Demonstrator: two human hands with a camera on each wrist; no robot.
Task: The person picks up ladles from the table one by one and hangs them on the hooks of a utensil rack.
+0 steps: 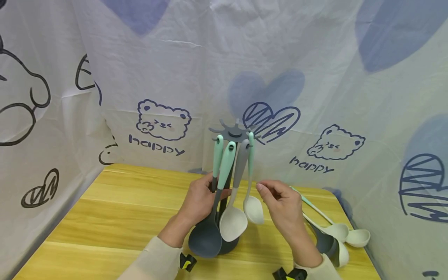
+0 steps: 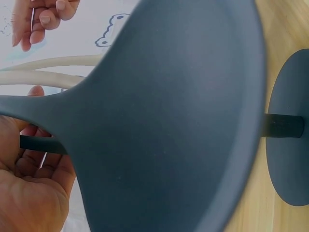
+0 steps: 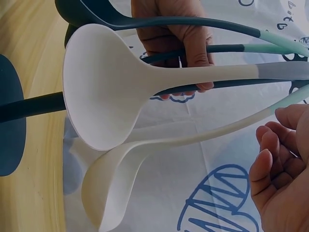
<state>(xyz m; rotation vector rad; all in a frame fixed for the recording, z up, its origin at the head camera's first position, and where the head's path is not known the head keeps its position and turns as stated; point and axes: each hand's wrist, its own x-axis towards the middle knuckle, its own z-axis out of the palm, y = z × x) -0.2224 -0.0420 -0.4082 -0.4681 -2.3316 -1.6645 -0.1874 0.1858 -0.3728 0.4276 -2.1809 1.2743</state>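
A dark grey utensil stand with a hooked top stands on the table. My left hand grips its post below the hooks. From the hooks hang a dark ladle with a mint handle, a white ladle with a grey handle, and a smaller-looking white ladle with a mint handle. Another mint handle hangs behind the dark ladle; its head is mostly hidden. Beside the right-hand white ladle, my right hand hovers with loosely bent fingers, nothing held between them.
Several more ladles lie at the table's right edge: white ones and a dark one, partly behind my right forearm. The wooden table meets a printed cloth backdrop at the back and sides.
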